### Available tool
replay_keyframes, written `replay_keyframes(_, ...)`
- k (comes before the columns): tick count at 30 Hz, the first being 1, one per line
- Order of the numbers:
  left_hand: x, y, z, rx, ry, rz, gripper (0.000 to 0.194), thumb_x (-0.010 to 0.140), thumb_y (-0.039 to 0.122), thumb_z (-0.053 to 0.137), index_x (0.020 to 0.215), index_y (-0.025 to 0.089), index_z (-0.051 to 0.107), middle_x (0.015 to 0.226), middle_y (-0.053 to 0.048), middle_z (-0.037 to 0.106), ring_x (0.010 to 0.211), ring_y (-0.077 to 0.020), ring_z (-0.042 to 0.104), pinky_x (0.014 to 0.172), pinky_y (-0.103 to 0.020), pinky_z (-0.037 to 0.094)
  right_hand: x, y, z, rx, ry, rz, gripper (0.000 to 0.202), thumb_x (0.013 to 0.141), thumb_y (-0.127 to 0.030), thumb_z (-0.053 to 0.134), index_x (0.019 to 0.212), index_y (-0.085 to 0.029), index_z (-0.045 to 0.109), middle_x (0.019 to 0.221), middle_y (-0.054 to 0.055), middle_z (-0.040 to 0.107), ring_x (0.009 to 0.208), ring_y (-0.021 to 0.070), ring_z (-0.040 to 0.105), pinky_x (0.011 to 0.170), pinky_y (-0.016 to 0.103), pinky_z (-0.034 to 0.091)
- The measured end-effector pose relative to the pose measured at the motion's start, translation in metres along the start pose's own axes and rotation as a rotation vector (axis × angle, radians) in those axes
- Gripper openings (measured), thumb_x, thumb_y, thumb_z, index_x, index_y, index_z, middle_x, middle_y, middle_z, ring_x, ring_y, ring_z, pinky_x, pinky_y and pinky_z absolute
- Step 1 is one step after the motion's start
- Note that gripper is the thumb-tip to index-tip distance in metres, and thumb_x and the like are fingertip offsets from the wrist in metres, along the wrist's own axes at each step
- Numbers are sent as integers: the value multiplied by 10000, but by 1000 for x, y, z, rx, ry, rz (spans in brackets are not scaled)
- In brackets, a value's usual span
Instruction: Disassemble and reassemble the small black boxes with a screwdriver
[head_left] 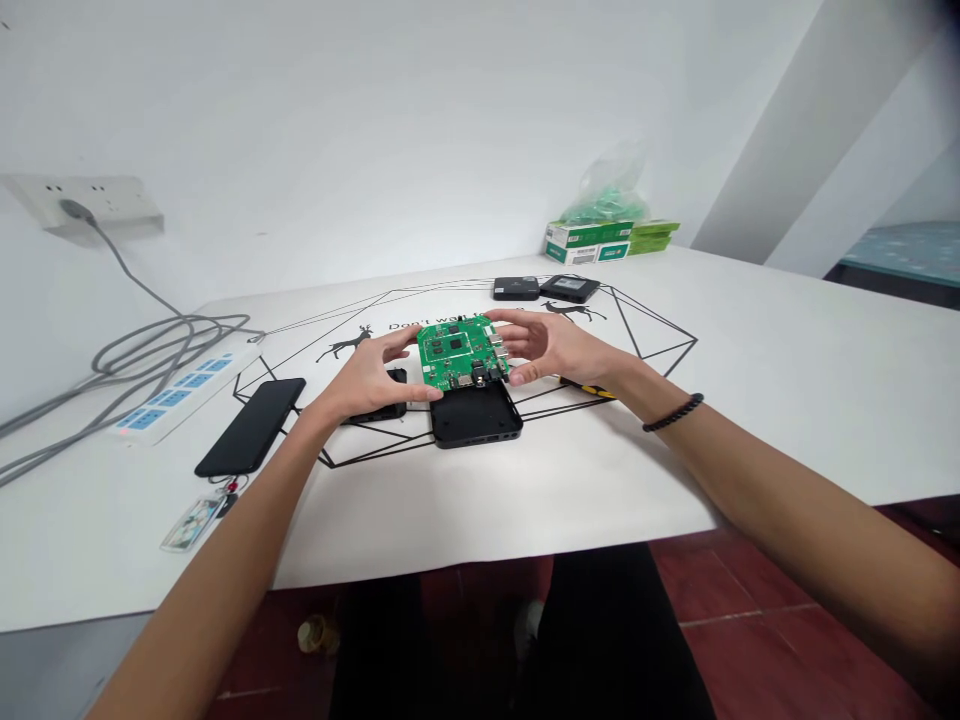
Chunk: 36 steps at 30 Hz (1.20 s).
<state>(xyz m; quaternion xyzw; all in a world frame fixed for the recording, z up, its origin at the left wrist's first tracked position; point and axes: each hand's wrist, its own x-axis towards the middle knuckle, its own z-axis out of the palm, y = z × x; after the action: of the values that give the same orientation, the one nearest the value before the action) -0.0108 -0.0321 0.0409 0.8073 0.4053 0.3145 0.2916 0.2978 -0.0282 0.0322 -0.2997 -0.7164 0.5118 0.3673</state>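
A green circuit board (454, 352) is held between my two hands, tilted so that its chips and ports face me. My left hand (373, 375) grips its left edge, thumb at the lower corner. On the other side, my right hand (551, 347) has its fingers and thumb at the board's right edge, by the ports. Just below the board lies an open black plastic case (478, 420), its far part hidden behind the board. A small black device part (388, 400) rests beside my left hand. Partly covered by my right wrist is a yellow and black tool (592, 388).
At the left lie a black phone (251, 427), a keychain card (193, 522) and a white power strip (187, 393) with a grey cable (135, 350). Two black boxes (516, 288) sit farther back. Green and white cartons (589, 236) carry a plastic bag (611, 190) near the wall.
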Motion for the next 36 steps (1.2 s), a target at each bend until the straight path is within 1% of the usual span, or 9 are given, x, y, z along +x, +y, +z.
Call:
replay_keyframes(5, 0, 5, 1, 3, 4, -16, 1125, 557, 557, 937, 1539, 220, 504, 1587, -145, 487, 1366, -416, 565, 1169, -596, 458, -1, 2, 0, 27, 55, 24, 922, 569, -254, 969, 1409, -269, 588, 1274, 91, 700, 1135, 262, 660, 1051, 487, 511)
replay_keyframes(9, 0, 4, 1, -16, 13, -13, 1106, 551, 535, 946, 1526, 231, 522, 1581, -135, 496, 1378, -421, 552, 1178, -602, 444, -2, 3, 0, 18, 40, 28, 1001, 562, -242, 971, 1469, -274, 549, 1281, 89, 700, 1169, 276, 651, 1084, 513, 498)
replay_keyframes(14, 2, -2, 0, -48, 23, 59, 1011, 581, 473, 940, 1489, 234, 565, 1554, -107, 538, 1418, -382, 520, 1221, -564, 404, -2, 5, 2, -20, 54, 51, 1074, 567, -258, 972, 1532, -285, 502, 1306, 96, 695, 1186, 275, 645, 1102, 507, 493)
replay_keyframes(20, 3, -5, 0, -29, 11, 37, 1027, 588, 445, 940, 1505, 203, 547, 1575, -137, 505, 1402, -391, 534, 1191, -574, 432, -1, 6, 3, -165, 34, 4, 1112, 568, -315, 970, 1561, -209, 480, 1195, 101, 736, 1124, 282, 672, 1123, 539, 464)
replay_keyframes(22, 3, -5, 0, -23, 8, 54, 1012, 588, 428, 938, 1498, 204, 556, 1570, -125, 516, 1416, -388, 519, 1207, -572, 411, -1, 8, 1, -230, 38, -15, 1117, 565, -342, 967, 1562, -208, 483, 1260, 122, 718, 1163, 311, 663, 1123, 554, 467)
replay_keyframes(26, 3, -6, 0, 30, 12, 78, 959, 593, 387, 927, 1475, 228, 585, 1557, -94, 536, 1466, -370, 464, 1251, -555, 346, 1, 13, -2, -347, 44, -47, 1100, 561, -409, 961, 1550, -250, 507, 1459, 145, 619, 1268, 369, 619, 1136, 588, 459)
replay_keyframes(29, 2, -6, 1, 104, 27, 51, 1002, 579, 389, 935, 1494, 224, 561, 1574, -96, 509, 1494, -359, 427, 1266, -539, 320, 2, 14, -3, -438, 68, -79, 1078, 578, -464, 949, 1544, -271, 512, 1544, 134, 549, 1324, 387, 583, 1139, 605, 454)
replay_keyframes(32, 1, -6, 3, 140, 63, 74, 1014, 603, 390, 926, 1520, 223, 527, 1584, -97, 494, 1498, -347, 422, 1262, -517, 330, 2, 13, -3, -510, 85, -134, 1070, 600, -498, 934, 1552, -288, 494, 1611, 111, 471, 1422, 388, 498, 1155, 597, 444)
replay_keyframes(36, 2, -10, 7, 223, 118, 169, 981, 661, 399, 903, 1540, 235, 497, 1589, -107, 483, 1494, -343, 425, 1241, -510, 365, -1, 10, -3, -585, 111, -155, 1088, 635, -501, 918, 1584, -278, 435, 1637, 91, 426, 1507, 352, 393, 1251, 567, 320)
